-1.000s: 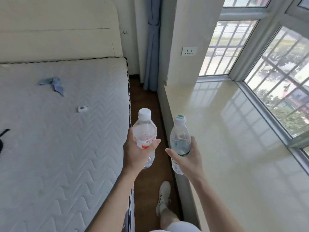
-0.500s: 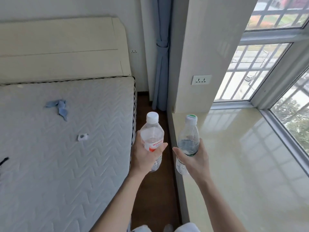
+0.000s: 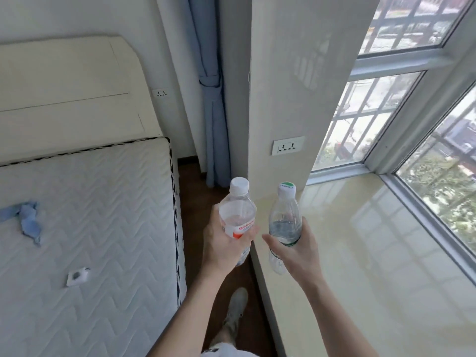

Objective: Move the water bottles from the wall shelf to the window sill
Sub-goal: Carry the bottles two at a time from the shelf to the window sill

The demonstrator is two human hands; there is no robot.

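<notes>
2 bottles, both up in the air. The left hand [image 3: 224, 243] is wrapped round the red-label bottle [image 3: 237, 215] over the floor [image 3: 192, 173], and the right hand [image 3: 296, 248] grips the green-cap bottle [image 3: 284, 217] right at the window sill [image 3: 360, 253] edge. Fingers are mostly hidden behind the plastic, label text too blurry to read.

Txt blurred on red-label bottle [image 3: 237, 210] & green-cap bottle [image 3: 284, 217].

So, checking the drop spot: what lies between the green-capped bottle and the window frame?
Only bare, glossy window sill, in the head view; the right hand holds the green-capped bottle near its room-side edge.
</notes>
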